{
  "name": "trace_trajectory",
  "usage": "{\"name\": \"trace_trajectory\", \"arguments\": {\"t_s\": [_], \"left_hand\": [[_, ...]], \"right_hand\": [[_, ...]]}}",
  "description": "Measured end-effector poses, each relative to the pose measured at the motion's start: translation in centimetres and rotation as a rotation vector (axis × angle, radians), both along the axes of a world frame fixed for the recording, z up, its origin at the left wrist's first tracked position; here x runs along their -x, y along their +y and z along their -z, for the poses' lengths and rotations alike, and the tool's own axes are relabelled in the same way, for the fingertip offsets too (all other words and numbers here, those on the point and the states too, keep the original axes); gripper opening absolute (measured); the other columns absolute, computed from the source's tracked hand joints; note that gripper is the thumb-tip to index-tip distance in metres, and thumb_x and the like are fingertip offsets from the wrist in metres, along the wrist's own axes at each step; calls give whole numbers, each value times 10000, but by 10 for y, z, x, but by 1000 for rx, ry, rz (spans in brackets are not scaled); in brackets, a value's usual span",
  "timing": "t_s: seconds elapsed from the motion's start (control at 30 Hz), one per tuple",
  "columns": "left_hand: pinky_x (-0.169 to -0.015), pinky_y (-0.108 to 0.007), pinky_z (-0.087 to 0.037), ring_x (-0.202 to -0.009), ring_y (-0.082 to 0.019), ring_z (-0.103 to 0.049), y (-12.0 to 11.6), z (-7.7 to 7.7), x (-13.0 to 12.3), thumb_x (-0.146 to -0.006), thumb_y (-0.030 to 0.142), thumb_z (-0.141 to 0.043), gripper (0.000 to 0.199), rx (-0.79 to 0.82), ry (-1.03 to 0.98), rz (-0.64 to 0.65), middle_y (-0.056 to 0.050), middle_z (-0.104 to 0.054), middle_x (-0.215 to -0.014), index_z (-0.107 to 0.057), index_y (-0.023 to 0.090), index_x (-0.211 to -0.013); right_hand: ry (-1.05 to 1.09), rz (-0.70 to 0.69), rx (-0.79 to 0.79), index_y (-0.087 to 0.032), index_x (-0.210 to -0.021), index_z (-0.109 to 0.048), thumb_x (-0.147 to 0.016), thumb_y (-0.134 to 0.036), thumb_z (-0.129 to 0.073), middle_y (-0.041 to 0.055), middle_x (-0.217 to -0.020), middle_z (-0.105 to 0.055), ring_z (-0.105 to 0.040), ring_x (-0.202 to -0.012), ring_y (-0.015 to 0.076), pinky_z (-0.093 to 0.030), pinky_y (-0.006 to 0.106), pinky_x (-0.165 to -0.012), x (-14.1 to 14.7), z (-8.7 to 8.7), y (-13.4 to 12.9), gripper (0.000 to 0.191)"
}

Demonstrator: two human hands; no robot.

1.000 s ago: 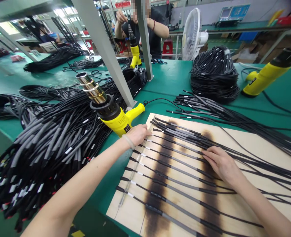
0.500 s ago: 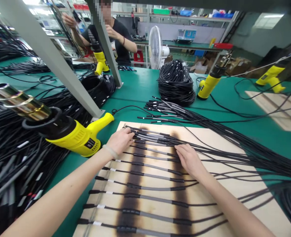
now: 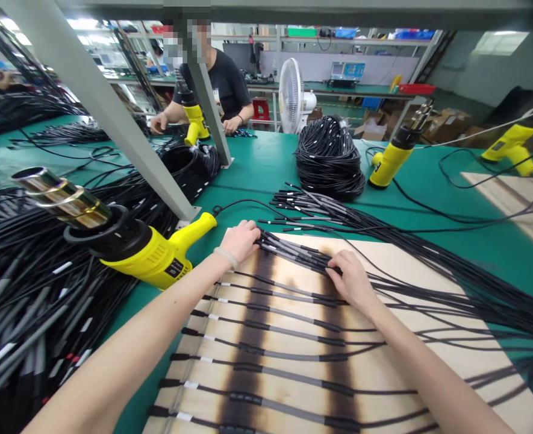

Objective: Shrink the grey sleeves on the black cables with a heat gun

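Observation:
A wooden board (image 3: 288,334) with two dark scorch bands lies on the green bench, and black cables with grey sleeved sections (image 3: 284,355) cross it in a fanned row. My right hand (image 3: 352,280) is curled over the upper cables, fingers pressing down on them. My left hand (image 3: 240,241) rests at the board's far left corner, its fingertips beside the cable ends. It wears a pale band at the wrist. A yellow heat gun (image 3: 153,259) with a metal nozzle lies just left of that hand.
A heap of sleeved cables (image 3: 22,301) fills the bench's left side, and a black cable coil (image 3: 329,160) stands ahead. A grey post (image 3: 112,132) rises beyond the heat gun. Farther off, a co-worker (image 3: 214,90) sits behind another heat gun (image 3: 194,123), near a white fan (image 3: 291,96).
The view has swung left and risen, showing more of the room. My hands stay on the cables, drawn closer together. The co-worker's hands have dropped to the bench.

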State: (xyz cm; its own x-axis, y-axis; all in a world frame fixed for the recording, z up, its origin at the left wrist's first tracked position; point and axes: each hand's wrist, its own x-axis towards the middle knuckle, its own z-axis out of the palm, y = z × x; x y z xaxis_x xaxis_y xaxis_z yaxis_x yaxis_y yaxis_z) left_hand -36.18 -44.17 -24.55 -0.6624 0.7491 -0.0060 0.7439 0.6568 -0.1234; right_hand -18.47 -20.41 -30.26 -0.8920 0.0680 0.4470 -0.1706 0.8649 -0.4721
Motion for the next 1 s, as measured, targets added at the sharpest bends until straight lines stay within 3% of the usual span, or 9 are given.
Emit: {"name": "trace_trajectory", "arguments": {"t_s": [0.1,0.17,0.23,0.3,0.4,0.47,0.6,0.73,1.0], "left_hand": [[-754,-314,-389,-959,-221,-458,-1,2,0,-777,240,-585,341,-31,-7,5,-68,-546,-1043,-508,200,-1107],[-751,-324,-374,-993,-229,-441,-1,4,-1,-788,205,-557,409,-39,-17,48,-60,-534,-1104,-464,257,-1183],[-755,-340,-359,-1016,-239,-432,0,5,-2,-798,181,-529,321,-25,-20,91,-63,-538,-1094,-514,257,-1110],[-766,-358,-349,-1007,-244,-442,0,5,-4,-801,182,-526,177,-11,1,107,-77,-559,-1020,-554,205,-974],[-770,-371,-349,-954,-238,-483,-3,3,-7,-794,212,-555,145,-10,26,103,-83,-569,-956,-533,176,-932],[-754,-363,-363,-913,-232,-514,-6,2,-10,-791,225,-563,179,-17,11,92,-79,-569,-944,-529,176,-960],[-706,-317,-402,-849,-212,-562,-17,-2,-14,-806,219,-525,103,-27,-93,62,-78,-577,-908,-588,163,-866],[-723,-285,-423,-851,-193,-578,-35,-4,-17,-789,146,-492,142,-24,-154,43,-70,-596,-872,-630,158,-816],[-709,-301,-433,-871,-209,-571,-55,-6,-33,-781,103,-438,212,13,-153,40,-83,-590,-883,-642,159,-765]], "right_hand": [[8,-65,58,-191,-765,-508,-837,-195,-446,71,-809,-557,-539,-797,203,-463,347,-722,-10,-10,-7,95],[-70,-113,186,-192,-781,-517,-831,-215,-457,49,-780,-572,-557,-717,171,-475,298,-650,-18,-13,-11,82],[-186,-135,357,-183,-868,-545,-816,-247,-485,37,-771,-597,-571,-654,149,-484,266,-587,-21,-12,-14,101],[-271,-136,433,-158,-1033,-547,-806,-286,-512,38,-781,-619,-583,-620,142,-495,255,-554,-20,-7,-17,263],[-265,-131,292,-154,-1113,-574,-816,-343,-527,40,-775,-654,-607,-608,151,-508,264,-554,-11,1,-20,355],[-220,-107,194,-170,-1035,-632,-828,-350,-520,53,-823,-679,-641,-695,180,-525,294,-633,-4,4,-20,297],[-149,-39,151,-178,-950,-661,-836,-336,-495,80,-918,-685,-651,-839,231,-519,367,-759,1,8,-19,255],[-124,-16,126,-192,-920,-655,-845,-345,-484,70,-869,-691,-660,-783,228,-526,361,-724,-4,12,-19,241],[-123,-114,34,-180,-930,-601,-882,-329,-443,70,-876,-662,-640,-783,207,-518,327,-686,-17,17,-21,222]]}}
